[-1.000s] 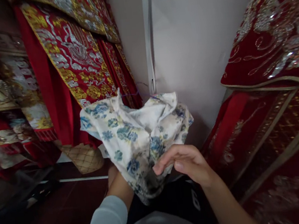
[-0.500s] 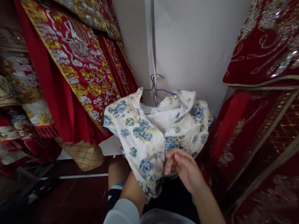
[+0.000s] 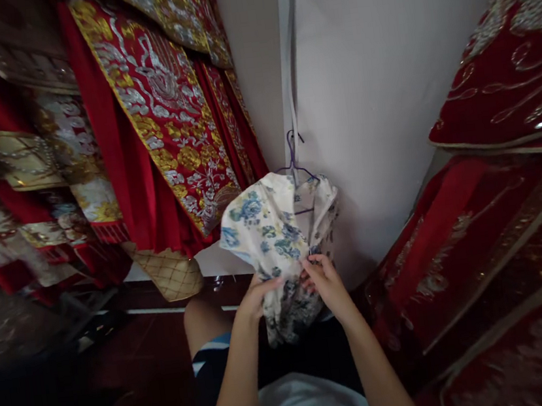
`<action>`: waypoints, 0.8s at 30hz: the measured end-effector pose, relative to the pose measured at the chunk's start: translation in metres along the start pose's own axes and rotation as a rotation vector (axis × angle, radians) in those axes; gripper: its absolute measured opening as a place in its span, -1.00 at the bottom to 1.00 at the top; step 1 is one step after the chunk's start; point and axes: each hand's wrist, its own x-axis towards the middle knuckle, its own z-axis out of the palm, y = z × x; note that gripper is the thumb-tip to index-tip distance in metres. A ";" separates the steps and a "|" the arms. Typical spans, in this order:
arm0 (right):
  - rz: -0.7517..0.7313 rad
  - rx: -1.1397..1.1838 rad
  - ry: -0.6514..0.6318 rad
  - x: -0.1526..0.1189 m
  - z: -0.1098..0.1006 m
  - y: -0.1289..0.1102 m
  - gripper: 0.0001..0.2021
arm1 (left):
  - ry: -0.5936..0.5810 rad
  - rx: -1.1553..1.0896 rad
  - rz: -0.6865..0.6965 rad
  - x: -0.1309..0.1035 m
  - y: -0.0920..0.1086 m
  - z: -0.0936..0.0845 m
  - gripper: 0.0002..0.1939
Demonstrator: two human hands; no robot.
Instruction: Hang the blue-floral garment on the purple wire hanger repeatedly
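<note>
A white blouse (image 3: 274, 232) with blue and green flowers hangs from a thin purple hanger (image 3: 290, 151). Its collar gapes at the top, and the lower part is bunched over my lap. My left hand (image 3: 256, 299) grips the left side of the cloth, thumb in front, the other fingers hidden behind it. At the front opening, my right hand (image 3: 329, 288) pinches the blouse's edge between thumb and forefinger, the remaining fingers curled. What small part lies in that pinch is too fine to make out.
Red garments with gold and silver embroidery (image 3: 165, 110) hang on the left. Beaded dark red garments (image 3: 495, 96) hang close on the right. A pale wall (image 3: 358, 73) with a narrow vertical strip (image 3: 289, 49) stands behind the hanger. Below is a dark red floor (image 3: 140, 344).
My left hand has come out from under the blouse and now holds its left side. The blouse has turned and gathered narrower. My right hand now pinches the front edge.
</note>
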 end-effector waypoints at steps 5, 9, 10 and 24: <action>0.097 -0.182 -0.099 0.040 0.005 -0.006 -0.59 | 0.061 0.009 -0.075 -0.005 0.008 0.012 -0.54; 0.072 -0.094 -0.138 0.042 0.002 -0.012 -0.61 | 0.127 -0.012 -0.120 -0.006 0.010 0.009 -0.57; 0.059 -0.052 -0.153 0.039 0.002 -0.012 -0.61 | 0.120 -0.017 -0.129 -0.006 0.010 0.008 -0.57; -0.064 -0.016 -0.079 0.009 -0.012 -0.029 -0.73 | 0.739 0.004 0.546 0.032 -0.017 -0.023 -0.60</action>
